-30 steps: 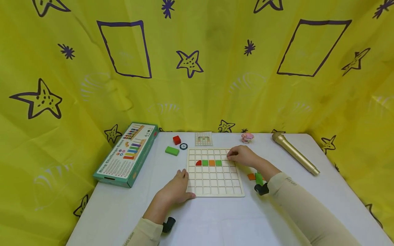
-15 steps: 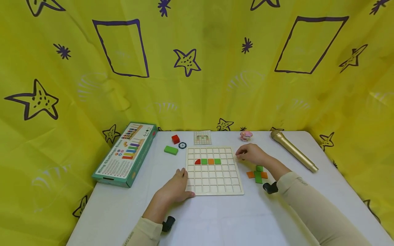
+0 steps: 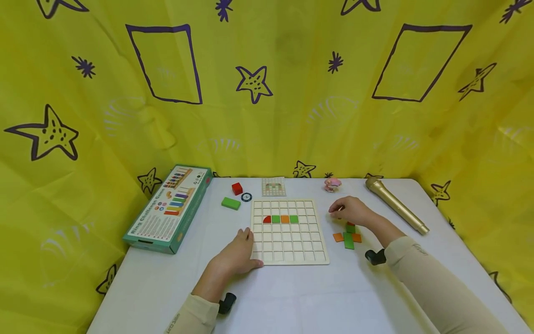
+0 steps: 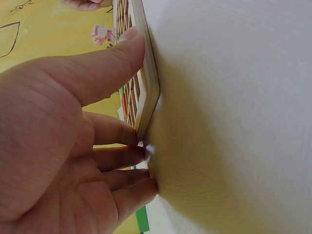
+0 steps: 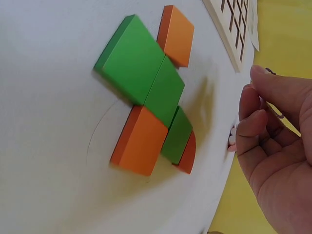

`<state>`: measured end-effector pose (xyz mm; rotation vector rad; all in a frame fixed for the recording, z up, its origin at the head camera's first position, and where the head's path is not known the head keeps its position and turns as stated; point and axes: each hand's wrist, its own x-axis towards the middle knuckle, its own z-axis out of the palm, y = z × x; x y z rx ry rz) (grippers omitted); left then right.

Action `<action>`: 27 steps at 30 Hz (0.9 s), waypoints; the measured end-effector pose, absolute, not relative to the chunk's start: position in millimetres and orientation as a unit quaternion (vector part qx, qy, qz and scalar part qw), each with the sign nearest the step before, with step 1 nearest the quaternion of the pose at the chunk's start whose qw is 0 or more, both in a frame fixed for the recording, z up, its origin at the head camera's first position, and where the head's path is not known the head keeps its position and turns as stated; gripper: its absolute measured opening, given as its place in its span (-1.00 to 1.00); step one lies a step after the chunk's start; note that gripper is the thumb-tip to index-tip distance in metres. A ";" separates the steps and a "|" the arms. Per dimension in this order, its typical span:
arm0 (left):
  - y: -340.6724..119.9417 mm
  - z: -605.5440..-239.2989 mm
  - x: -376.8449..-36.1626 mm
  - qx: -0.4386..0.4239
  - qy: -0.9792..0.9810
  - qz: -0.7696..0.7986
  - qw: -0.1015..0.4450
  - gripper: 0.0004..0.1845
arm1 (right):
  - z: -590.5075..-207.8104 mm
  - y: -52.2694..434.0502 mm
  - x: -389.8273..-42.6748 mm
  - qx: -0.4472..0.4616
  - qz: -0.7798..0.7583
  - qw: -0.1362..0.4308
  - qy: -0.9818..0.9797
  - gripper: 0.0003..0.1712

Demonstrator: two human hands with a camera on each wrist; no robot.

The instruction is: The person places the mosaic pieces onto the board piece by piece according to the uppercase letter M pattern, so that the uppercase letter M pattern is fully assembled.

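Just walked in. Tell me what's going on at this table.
A person has their left hand at the near left corner of a grid board, its thumb resting on the edge. Their right hand is off the board's right side, near a cluster of loose green, orange and red pieces, with nothing visible in its fingers. Four colored pieces sit side by side on the board; a printed card lies beyond it.

board (image 3: 289, 247) 1 | board tiles (image 3: 285, 219) 4 | loose orange tiles (image 5: 142, 141) 2 | microphone (image 3: 396, 206) 1
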<state>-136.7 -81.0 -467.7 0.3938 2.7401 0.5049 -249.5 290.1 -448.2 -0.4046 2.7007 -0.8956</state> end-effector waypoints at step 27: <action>-83.6 -468.2 -135.6 0.148 0.959 0.185 0.157 0.05 | -454.0 329.9 -237.0 -0.106 -0.301 0.154 0.935 -0.82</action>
